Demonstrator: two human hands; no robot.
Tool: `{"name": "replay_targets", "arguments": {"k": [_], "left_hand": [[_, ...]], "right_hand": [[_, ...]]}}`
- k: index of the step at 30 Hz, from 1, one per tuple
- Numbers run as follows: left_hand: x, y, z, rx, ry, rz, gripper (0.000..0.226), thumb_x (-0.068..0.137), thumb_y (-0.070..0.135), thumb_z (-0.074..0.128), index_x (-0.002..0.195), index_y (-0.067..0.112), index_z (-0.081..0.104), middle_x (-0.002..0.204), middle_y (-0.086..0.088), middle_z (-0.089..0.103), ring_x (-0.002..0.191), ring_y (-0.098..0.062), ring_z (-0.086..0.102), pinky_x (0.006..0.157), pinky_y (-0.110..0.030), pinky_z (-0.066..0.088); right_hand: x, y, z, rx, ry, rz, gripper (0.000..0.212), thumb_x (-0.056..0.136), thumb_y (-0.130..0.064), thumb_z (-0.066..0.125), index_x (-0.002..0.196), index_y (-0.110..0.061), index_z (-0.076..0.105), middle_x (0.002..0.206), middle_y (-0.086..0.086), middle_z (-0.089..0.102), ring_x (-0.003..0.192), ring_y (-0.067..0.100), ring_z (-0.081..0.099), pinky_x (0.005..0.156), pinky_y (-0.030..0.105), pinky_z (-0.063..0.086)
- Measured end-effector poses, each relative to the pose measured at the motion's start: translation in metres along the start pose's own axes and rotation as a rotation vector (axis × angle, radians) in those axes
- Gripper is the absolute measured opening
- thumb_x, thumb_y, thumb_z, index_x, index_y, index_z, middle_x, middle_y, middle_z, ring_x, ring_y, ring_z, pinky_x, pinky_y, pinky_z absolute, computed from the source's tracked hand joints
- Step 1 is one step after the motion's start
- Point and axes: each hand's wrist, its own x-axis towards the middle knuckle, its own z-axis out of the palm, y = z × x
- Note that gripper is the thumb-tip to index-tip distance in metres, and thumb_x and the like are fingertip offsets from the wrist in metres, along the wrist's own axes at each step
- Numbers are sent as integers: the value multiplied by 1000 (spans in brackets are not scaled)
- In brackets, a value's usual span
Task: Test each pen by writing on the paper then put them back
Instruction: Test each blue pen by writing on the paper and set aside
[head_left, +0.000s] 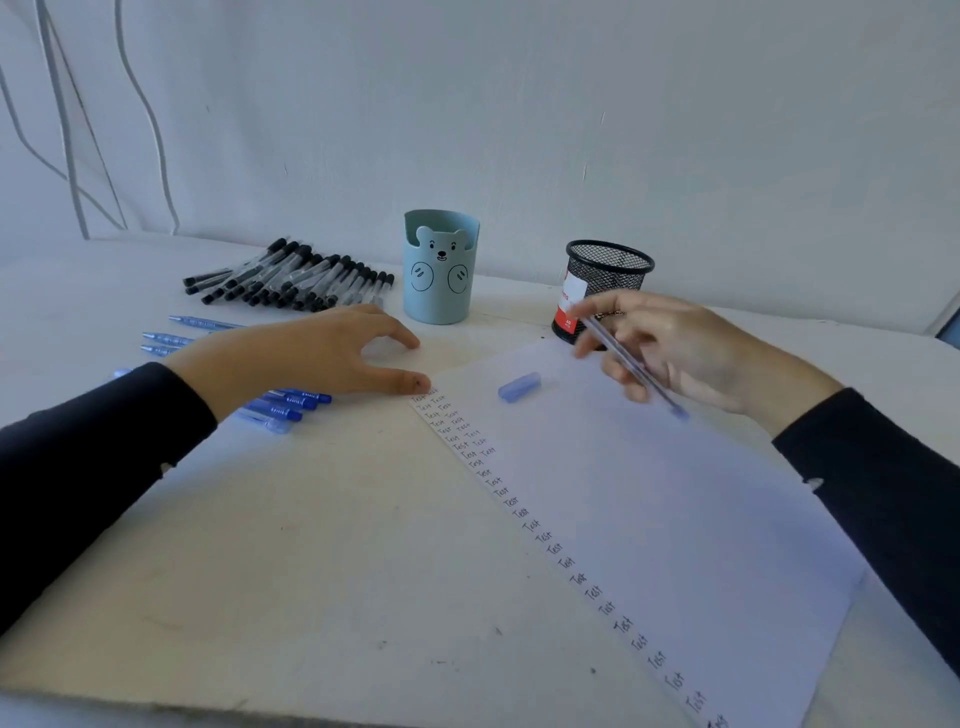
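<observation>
I read right hand (691, 353): fingers curled round blue pen (631, 364), over the paper (649, 493) | left hand (311, 353): spread, relaxed, holding nothing, thumb tip at paper's far corner | cap (519, 387): lying on paper | loose blue pens (291, 405): beside left wrist | black pens (296, 278): piled near bear holder (441, 270).

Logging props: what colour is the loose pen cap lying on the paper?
Blue; the pen cap shows clearly in the head view, lying on the paper.
</observation>
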Motion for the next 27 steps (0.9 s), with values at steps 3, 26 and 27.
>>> {"name": "replay_targets", "arguments": {"k": [3, 26, 27], "left_hand": [[-1, 0, 0, -12, -8, 12, 95, 50, 93, 45, 131, 45, 48, 133, 15, 39, 118, -5, 37, 99, -24, 27], [-4, 5, -3, 42, -41, 4, 82, 66, 78, 50, 139, 41, 42, 149, 11, 34, 135, -11, 33, 114, -34, 27], [-4, 6, -3, 41, -39, 4, 81, 67, 77, 50, 139, 41, 43, 148, 10, 34, 135, -11, 33, 114, -34, 27]], "right_hand": [[0, -1, 20, 82, 2, -134, 16, 98, -5, 51, 113, -4, 59, 95, 16, 71, 71, 21, 65, 58, 29, 55], [-12, 18, 103, -168, 87, -214, 41, 88, -9, 66, 58, 9, 46, 63, 28, 57, 38, 2, 44, 43, 14, 34], [-12, 18, 103, -162, 82, -210, 41, 88, -9, 66, 57, 7, 46, 62, 25, 58, 38, 4, 41, 42, 15, 34]]}}
